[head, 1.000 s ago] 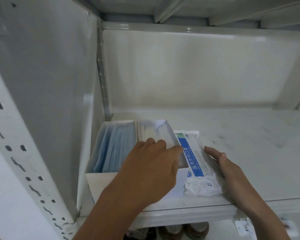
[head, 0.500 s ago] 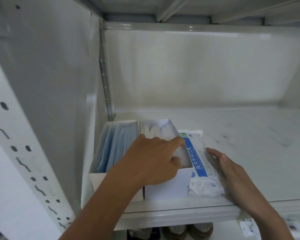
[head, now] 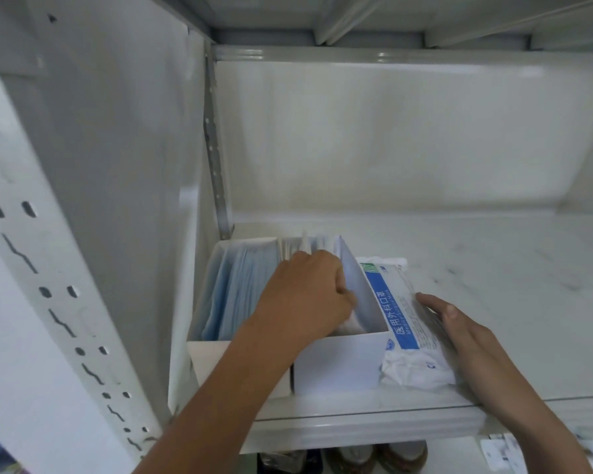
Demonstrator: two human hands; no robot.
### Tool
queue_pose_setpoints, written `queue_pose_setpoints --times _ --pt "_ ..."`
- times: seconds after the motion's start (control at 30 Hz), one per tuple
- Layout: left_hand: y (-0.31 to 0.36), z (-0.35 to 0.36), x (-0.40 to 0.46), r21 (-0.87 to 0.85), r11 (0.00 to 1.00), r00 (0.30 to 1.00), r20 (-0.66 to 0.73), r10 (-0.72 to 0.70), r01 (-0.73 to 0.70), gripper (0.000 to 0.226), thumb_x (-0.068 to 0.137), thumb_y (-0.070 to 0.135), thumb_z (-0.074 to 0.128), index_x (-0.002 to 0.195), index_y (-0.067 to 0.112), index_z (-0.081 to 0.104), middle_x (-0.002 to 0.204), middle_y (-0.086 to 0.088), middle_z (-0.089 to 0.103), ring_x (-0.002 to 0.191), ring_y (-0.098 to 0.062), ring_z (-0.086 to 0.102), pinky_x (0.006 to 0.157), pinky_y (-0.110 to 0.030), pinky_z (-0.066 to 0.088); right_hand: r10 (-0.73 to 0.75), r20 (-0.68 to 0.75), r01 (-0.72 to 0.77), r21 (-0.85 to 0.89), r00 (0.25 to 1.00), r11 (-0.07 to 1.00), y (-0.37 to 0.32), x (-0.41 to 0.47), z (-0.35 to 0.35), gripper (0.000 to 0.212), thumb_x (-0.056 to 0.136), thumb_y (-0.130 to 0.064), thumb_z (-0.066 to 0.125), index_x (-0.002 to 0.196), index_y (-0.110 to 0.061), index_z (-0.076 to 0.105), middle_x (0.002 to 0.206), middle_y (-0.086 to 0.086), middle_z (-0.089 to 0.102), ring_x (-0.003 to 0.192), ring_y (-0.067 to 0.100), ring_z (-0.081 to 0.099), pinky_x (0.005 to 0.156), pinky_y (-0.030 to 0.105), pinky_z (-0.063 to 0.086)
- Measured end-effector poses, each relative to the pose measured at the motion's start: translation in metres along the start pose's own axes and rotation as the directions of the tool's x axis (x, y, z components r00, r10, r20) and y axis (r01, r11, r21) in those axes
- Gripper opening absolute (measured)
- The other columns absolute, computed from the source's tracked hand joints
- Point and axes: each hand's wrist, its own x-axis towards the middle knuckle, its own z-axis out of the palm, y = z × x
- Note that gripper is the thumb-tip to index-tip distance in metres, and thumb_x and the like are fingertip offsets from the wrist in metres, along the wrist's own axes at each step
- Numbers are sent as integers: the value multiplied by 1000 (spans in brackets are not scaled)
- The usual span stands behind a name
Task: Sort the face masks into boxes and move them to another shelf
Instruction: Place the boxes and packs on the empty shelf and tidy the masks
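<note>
soft even light | mild blur | glare on back panel (head: 408, 131) | edges bowed

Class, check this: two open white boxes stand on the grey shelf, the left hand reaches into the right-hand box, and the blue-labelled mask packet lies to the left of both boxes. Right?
Not quite. The head view shows the blue-labelled plastic mask packet lying right of both open white cardboard boxes, under the right hand. The left hand and grey metal shelf are as stated.
</note>
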Motion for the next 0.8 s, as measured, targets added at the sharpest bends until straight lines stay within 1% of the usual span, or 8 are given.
queue_pose_setpoints --times 0.13,0.23,0.3,0.43,0.53,0.63,0.73,0.8 --pt "-4 -5 -12 -72 994 992 -101 69 -77 12 96 37 58 91 28 64 76 10 67 76 -10 63 72 -33 54 12 3 -12 -7 1000 1000 3 0 -1 59 85 -81 30 128 -53 60 124 -46 57 117 -24 49 93 12 36" --pt "-4 -9 -22 140 968 978 64 200 -207 33 105 49 39 131 32 51 97 5 73 91 -17 68 95 -43 48 8 9 -8 -15 1000 1000 1 0 -1 56 85 -83 31 126 -57 60 123 -46 58 115 -24 50 92 12 37" --pt "-4 -10 -26 287 926 969 75 234 -246 46 106 55 31 147 36 37 122 3 69 107 -20 66 105 -47 42 4 12 -4 -11 1000 1000 1 -1 -1 50 89 -79 35 124 -56 62 123 -45 58 116 -23 50 92 12 37" --pt "-5 -12 -34 390 895 963 -61 262 -219 45 105 52 34 144 34 49 146 3 54 130 -23 54 116 -46 31 -2 10 2 -19 1000 1000 -1 -1 -1 42 91 -63 40 122 -51 65 130 -41 57 119 -26 44 94 9 34" --pt "-11 -11 -38 331 914 971 41 235 -235 50 104 56 26 132 32 60 135 8 61 119 -15 58 112 -38 39 -46 15 46 -31 999 998 -4 -4 1 46 88 -59 43 127 -46 64 142 -34 50 129 -23 38 99 9 31" --pt "-15 -13 -41 343 914 975 45 217 -219 65 99 62 11 124 30 62 128 10 63 114 -12 58 109 -36 41 -105 -7 105 -32 994 994 -8 -7 2 40 90 -61 55 125 -44 65 144 -34 46 134 -18 37 107 19 33" --pt "-16 -12 -47 317 923 973 -8 232 -218 84 91 71 -3 138 32 56 149 10 52 136 -12 46 119 -33 28 -248 -146 209 -240 958 948 -16 -11 0 39 91 -53 52 122 -35 68 142 -26 51 135 -3 43 110 26 33" --pt "-16 -10 -48 328 912 964 -11 267 -249 77 94 66 2 136 32 57 142 10 57 130 -10 49 115 -30 31 -414 -155 337 -368 897 867 -34 -13 5 38 94 -50 49 121 -33 69 138 -22 55 135 4 45 109 16 30"
